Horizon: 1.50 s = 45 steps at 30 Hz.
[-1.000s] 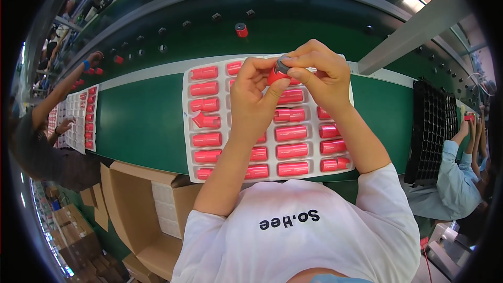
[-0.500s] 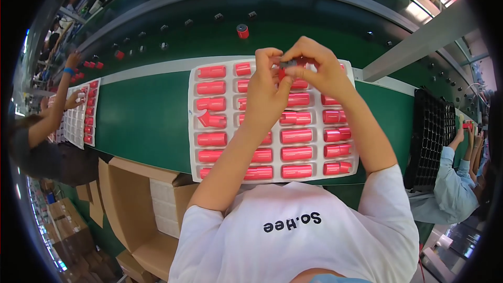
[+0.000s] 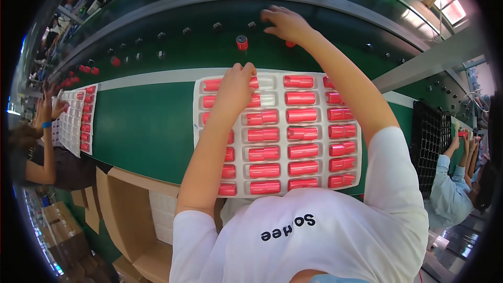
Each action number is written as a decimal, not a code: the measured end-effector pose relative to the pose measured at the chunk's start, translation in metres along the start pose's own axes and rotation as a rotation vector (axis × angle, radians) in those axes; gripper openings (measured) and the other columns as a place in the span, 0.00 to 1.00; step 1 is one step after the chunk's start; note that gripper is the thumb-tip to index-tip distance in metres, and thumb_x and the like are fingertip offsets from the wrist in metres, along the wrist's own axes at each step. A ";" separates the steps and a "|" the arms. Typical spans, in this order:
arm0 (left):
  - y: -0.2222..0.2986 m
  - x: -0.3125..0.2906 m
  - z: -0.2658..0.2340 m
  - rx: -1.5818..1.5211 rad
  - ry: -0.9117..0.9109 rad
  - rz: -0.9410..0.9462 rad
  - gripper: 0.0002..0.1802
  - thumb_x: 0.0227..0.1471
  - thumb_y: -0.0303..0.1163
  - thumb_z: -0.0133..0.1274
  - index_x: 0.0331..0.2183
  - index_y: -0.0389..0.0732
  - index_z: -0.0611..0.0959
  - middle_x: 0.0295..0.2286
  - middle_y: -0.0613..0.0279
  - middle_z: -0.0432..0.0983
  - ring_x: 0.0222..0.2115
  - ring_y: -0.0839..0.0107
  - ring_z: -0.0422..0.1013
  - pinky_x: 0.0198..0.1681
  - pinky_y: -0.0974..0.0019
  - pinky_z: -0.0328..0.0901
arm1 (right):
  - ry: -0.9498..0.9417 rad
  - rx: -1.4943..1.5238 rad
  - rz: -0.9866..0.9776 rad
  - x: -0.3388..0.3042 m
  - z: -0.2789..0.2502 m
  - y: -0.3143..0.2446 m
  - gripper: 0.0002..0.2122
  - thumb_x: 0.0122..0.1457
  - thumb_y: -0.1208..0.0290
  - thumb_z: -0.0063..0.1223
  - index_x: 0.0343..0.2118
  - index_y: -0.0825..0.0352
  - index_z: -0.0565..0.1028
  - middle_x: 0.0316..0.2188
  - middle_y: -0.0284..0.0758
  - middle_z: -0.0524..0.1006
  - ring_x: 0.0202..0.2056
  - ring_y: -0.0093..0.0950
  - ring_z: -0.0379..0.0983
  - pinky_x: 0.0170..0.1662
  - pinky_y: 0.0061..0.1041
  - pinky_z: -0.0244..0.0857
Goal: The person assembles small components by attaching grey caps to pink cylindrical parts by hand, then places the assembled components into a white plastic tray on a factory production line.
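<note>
Both hands apart: one above the tray, one out over the belt!

Starting far left, a co-worker with a blue wristband (image 3: 47, 124) is at a second white tray (image 3: 69, 131). Next, below the green bench (image 3: 146, 120), an open cardboard box (image 3: 118, 204). Now the main white tray (image 3: 282, 144), packed with rows of red cylinders (image 3: 304, 151) lying on their sides. Over its upper left, here's the left hand (image 3: 238, 85), fingers bent, right by a red piece (image 3: 254, 82) in the top row; whether it grips anything, I can't tell. Beside it, two pockets show bare right ends. Beyond, a red-and-black cylinder (image 3: 241, 43) stands on the dark green belt (image 3: 201, 50). And there's the right hand (image 3: 287, 23), blurred, fingers parted and open, near a small grey part (image 3: 251, 24); a red item (image 3: 290, 44) sits just below the wrist. Far right: a grey post (image 3: 435, 57), black trays (image 3: 425, 147), then a light-blue sleeve (image 3: 448, 191).
</note>
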<state>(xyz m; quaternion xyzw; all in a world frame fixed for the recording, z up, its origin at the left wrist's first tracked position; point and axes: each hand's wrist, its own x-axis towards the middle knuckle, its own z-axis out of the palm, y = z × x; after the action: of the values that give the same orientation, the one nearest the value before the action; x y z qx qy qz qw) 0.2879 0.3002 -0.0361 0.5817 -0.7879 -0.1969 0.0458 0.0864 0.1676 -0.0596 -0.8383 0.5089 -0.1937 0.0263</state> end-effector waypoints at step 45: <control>0.081 -0.080 0.005 -1.323 0.654 0.497 0.12 0.45 0.19 0.62 0.26 0.41 0.73 0.42 0.57 0.70 0.49 0.63 0.69 0.46 0.67 0.68 | 0.622 0.876 0.281 -0.181 -0.111 -0.168 0.09 0.53 0.80 0.57 0.38 0.69 0.78 0.34 0.33 0.76 0.37 0.23 0.74 0.41 0.18 0.68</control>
<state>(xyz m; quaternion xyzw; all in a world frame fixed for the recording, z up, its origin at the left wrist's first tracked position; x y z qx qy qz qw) 0.2392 0.3957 0.0014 0.2681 -0.5604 -0.4284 0.6562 0.1153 0.4214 0.0300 -0.5763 0.4716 -0.6203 0.2467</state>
